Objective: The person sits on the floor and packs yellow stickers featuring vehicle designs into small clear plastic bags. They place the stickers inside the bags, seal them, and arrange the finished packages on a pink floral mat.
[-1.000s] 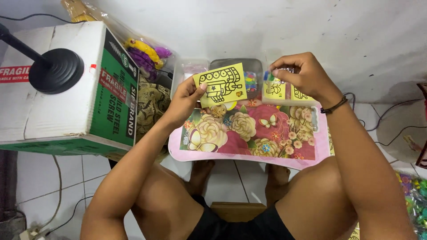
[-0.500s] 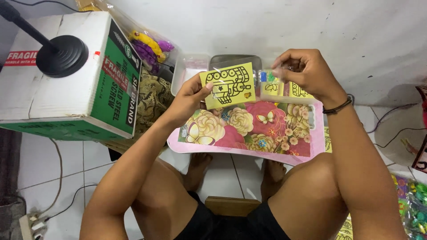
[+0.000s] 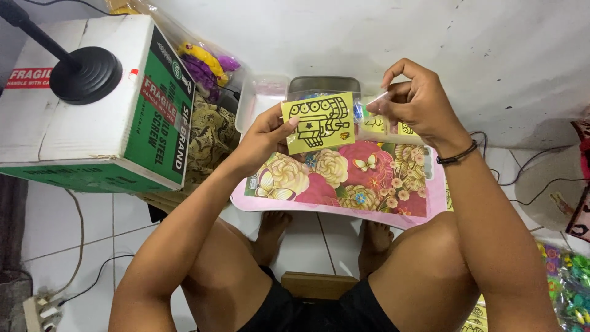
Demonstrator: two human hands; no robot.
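My left hand (image 3: 265, 136) holds up a yellow card (image 3: 319, 123) with a black line drawing, pinched at its left edge above a small pink table with a flower-print top (image 3: 344, 184). My right hand (image 3: 415, 101) is raised to the right of the card, fingers pinched on a thin clear plastic sleeve (image 3: 373, 123). More yellow cards (image 3: 402, 130) lie on the table under that hand. My knees and feet show below the table.
A white and green cardboard box (image 3: 92, 104) with a black round stand base (image 3: 86, 74) on it sits at the left. Clear plastic containers (image 3: 264, 98) stand behind the table by the white wall. Cables run over the tiled floor. Colourful toys (image 3: 568, 270) lie at right.
Both hands have lifted higher off the table. My right hand left the card stack and now pinches the clear sleeve beside the raised yellow card.
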